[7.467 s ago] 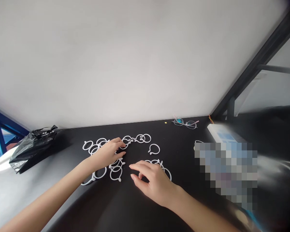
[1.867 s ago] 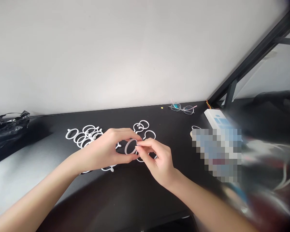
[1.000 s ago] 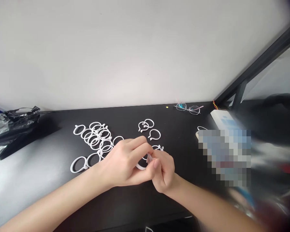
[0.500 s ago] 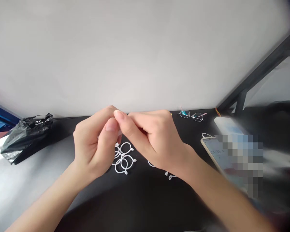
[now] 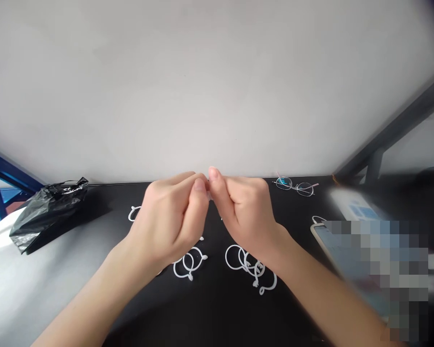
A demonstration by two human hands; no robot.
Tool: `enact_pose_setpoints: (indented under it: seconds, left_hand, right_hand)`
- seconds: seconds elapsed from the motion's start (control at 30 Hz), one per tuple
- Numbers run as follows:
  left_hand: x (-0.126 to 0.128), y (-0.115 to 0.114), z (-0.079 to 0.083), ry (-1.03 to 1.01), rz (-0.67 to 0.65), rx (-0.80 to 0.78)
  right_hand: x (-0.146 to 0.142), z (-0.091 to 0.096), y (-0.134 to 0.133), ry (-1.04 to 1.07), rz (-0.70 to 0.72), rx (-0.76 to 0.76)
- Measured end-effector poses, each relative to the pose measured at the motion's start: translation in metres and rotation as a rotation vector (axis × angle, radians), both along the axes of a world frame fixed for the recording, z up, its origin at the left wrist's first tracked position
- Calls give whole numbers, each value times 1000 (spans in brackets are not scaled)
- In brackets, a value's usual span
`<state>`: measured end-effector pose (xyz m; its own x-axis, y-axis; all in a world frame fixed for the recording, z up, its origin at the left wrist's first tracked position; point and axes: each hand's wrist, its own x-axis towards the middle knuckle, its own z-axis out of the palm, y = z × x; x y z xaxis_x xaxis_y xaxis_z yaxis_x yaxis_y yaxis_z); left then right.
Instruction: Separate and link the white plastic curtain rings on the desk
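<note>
My left hand [image 5: 169,212] and my right hand [image 5: 242,207] are both closed, raised over the black table, their thumbs and curled fingers meeting. Pinched between the fingertips is a small white piece [image 5: 210,195]; the fingers hide most of it, so its shape cannot be made out. Several white plastic rings with knobbed ends [image 5: 183,275] lie below my left hand, partly covered by it. Under my right wrist is another overlapping group of white rings [image 5: 234,268], one of them gaping with a small loop at its end. Behind my left hand a further white ring [image 5: 132,212] peeks out.
A black plastic bag [image 5: 48,209] rests at the left. Eyeglasses [image 5: 292,187] lie near the wall. On the right are a phone [image 5: 347,260] with a cable, partly pixelated, and a blurred white box [image 5: 350,200]. Metal frame bars [image 5: 394,125] rise on the right.
Both hands have shifted right in the picture and stay pressed together. The view has tilted slightly, so table items sit lower, and more of the right-hand ring group shows.
</note>
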<state>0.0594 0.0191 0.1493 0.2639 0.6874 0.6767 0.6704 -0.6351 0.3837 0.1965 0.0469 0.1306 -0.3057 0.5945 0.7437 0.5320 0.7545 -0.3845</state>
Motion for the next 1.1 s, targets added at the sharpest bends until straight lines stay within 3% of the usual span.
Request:
enact_pose_setpoints:
  seconds: [0.27,0.67,0.8,0.9,1.0,1.1]
  left_hand:
    - [24,18,3,-85,-115,86]
    - [18,20,-1,-71,-168,72]
    - [9,28,-1,80,-142,-159]
    - [0,43,-9,302,-38,-419]
    - [-7,61,-27,465,85,-629]
    - [-12,75,-46,549,77,-844]
  right_hand:
    - [17,5,9,252,120,-93]
    - [17,5,9,244,249,-212]
    - [34,3,27,50,248,-367]
    - [57,-1,50,-176,74,-607]
    - [74,-10,70,-521,-76,-945]
    - [76,-22,83,-721,-226,-1104]
